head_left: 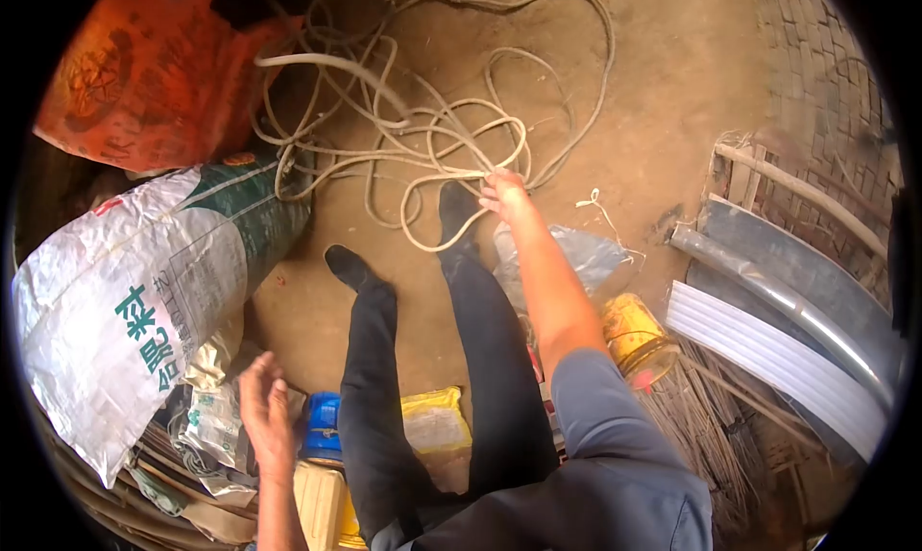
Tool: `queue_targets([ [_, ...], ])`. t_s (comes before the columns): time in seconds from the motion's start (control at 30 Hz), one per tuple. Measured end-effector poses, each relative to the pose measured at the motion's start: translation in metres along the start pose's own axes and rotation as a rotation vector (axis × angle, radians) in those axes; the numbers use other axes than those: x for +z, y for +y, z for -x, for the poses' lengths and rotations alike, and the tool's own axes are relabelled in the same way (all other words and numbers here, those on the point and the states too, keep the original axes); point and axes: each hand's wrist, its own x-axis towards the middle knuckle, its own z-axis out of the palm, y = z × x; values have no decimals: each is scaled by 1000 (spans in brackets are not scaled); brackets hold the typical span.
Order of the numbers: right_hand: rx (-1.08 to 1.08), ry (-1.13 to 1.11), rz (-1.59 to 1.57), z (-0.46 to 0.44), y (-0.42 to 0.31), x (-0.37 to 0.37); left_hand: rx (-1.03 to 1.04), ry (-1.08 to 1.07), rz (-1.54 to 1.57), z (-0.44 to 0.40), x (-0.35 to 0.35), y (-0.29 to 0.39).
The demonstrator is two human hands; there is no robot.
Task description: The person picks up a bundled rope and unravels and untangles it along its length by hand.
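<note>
**Right hand held rope: snag risk**

Fingers pinched one strand near the frame's centre; the rope lay in crossed loops on the floor, upper centre. Left hand, lower left, held nothing, fingers loosely spread. Crossed loops could have knotted under a pull; slack near the right shoe could have caught the foot. Coiled rope gave no single long axis; strands ran from the grip toward upper left.

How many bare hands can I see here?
2: the right hand, near the middle, holding the rope; and the left hand, open, at the lower left.
</note>
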Motion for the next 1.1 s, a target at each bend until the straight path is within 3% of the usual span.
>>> queue_targets([
  [0.07,10,-62,-74,-9,6,-5,-28,-2,-14,11,10,-14],
  [0.23,-136,38,-274,2,20,-10,-72,-10,19,32,22,-21],
  [0.4,-458,-60,-294,133,-5,8,55,-83,-63,46,22,28],
  [0.73,-706,-429,-57,499,-74,42,541,-278,-249,105,32,180],
  [0.8,-792,-481,-34,545,-91,38,575,-271,-254,125,28,203],
  [0.87,-741,-600,-131,582,-106,36,800,-122,-336,138,23,222],
  [0.93,-773,-633,-132,603,-122,28,780,-92,-241,157,14,239],
  [1.0,-783,-648,-21,613,-136,17,597,-193,-77,179,-7,252],
  [1.03,-741,-671,-37,620,-143,15,714,-142,-73,186,-13,260],
  [1.1,-792,-634,87,624,-152,11,756,-116,-94,203,-35,286],
])
